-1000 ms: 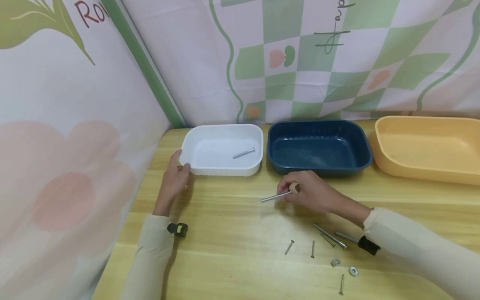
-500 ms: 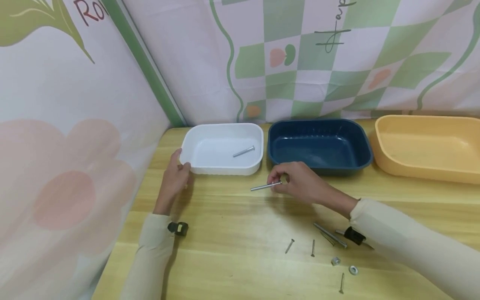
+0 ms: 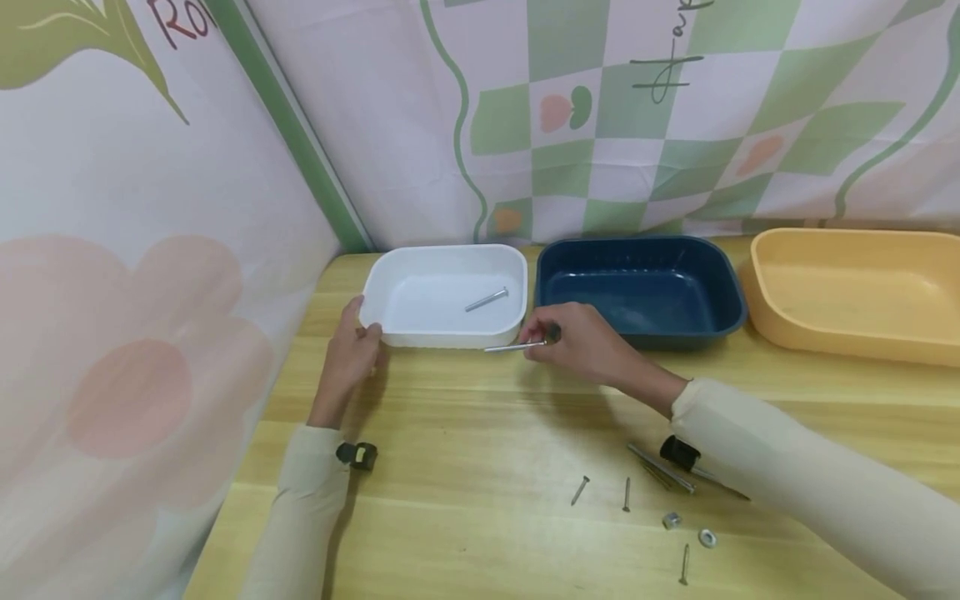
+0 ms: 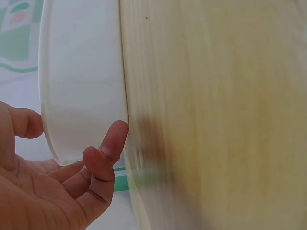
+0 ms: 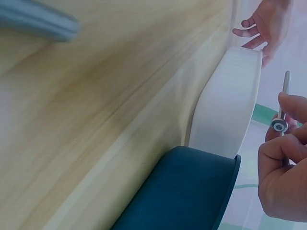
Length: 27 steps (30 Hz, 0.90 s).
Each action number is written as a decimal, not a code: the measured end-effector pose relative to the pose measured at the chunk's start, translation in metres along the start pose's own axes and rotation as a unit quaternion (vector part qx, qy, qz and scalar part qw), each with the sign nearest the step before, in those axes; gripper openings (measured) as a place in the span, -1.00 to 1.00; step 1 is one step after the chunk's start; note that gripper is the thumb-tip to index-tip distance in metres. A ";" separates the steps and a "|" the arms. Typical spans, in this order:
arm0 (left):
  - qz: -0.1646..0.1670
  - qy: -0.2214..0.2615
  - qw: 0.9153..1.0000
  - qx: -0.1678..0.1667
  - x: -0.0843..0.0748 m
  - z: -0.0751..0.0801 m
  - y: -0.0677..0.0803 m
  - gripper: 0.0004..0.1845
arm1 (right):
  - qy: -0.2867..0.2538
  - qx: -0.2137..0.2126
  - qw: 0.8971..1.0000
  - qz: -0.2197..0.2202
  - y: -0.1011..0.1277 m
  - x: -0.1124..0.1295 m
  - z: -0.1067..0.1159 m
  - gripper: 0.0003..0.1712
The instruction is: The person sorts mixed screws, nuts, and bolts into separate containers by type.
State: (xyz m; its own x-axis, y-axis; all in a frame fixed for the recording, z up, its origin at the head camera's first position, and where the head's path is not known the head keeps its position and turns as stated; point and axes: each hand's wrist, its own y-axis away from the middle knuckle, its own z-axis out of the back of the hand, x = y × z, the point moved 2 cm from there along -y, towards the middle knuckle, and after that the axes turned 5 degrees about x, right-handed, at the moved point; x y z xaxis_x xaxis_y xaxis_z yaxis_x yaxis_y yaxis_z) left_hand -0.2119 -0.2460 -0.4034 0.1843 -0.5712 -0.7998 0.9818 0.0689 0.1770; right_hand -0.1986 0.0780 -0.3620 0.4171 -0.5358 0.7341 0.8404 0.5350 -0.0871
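Where green-checked fabric [image 3: 637, 150] backs the yellow wood-grain worktop [image 3: 450, 475], twelve o'clock, left hand [image 3: 348, 354] grips white oblong tray [image 3: 427, 340], right hand [image 3: 585, 342] silver bolt [image 3: 504, 347].

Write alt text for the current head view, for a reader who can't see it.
A person's right hand pinches a metal bolt close to a white tray holding another bolt, while the left hand holds the tray's left end. A navy tray and a yellow tray stand to the right; screws, a nut and a washer lie on the wooden table.
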 end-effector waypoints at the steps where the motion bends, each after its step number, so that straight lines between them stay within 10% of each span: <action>1: 0.000 -0.001 1.000 0.000 0.000 0.000 0.000 -0.30 | -0.001 -0.003 1.000 -0.001 -0.002 0.000 0.000 -0.89; 27: -0.005 0.002 1.000 -0.006 0.002 0.000 -0.001 -0.31 | -0.004 -0.033 0.998 -0.050 -0.036 -0.004 -0.006 -0.95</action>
State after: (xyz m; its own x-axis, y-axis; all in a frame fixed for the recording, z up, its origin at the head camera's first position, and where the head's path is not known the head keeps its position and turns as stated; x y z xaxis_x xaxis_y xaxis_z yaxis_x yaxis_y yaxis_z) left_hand -0.2124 -0.2475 -0.4051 0.1739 -0.5685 -0.8041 0.9842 0.0721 0.1619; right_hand -0.2287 0.0573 -0.3657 0.3281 -0.5794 0.7461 0.8986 0.4349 -0.0574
